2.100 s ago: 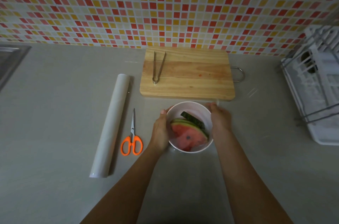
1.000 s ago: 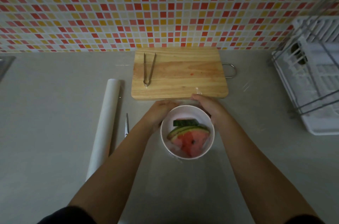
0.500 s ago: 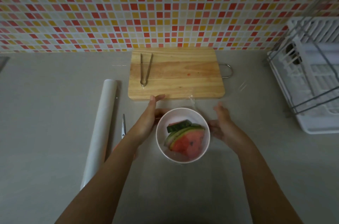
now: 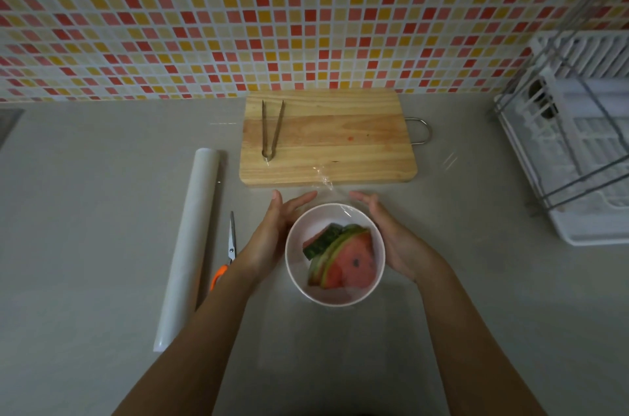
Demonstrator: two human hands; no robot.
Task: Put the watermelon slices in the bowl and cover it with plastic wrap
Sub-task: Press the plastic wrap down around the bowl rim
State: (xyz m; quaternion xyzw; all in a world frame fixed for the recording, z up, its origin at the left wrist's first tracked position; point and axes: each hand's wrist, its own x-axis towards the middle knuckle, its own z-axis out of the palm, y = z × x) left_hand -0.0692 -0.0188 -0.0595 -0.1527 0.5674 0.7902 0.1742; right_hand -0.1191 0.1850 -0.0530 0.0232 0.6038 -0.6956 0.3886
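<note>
A white bowl [image 4: 296, 276] stands on the grey counter just in front of the cutting board. It holds watermelon slices [image 4: 350, 262], red flesh with green rind. A clear sheet of plastic wrap [image 4: 323, 177] lies over the bowl, and a crinkled corner reaches the board's near edge. My left hand [image 4: 269, 238] lies along the bowl's left side with straight fingers. On the opposite side my right hand [image 4: 391, 238] does the same, palm against the wall. Neither hand curls around anything.
The wooden cutting board [image 4: 340, 143] carries metal tongs [image 4: 271, 129]. A roll of plastic wrap [image 4: 190, 245] and orange-handled scissors [image 4: 231, 242] lie left of my left arm. A white dish rack [image 4: 578, 143] stands at the right. The tiled wall runs behind.
My hands slid from the bowl's far rim outward, then came back in against its left and right sides. The bowl has turned slightly.
</note>
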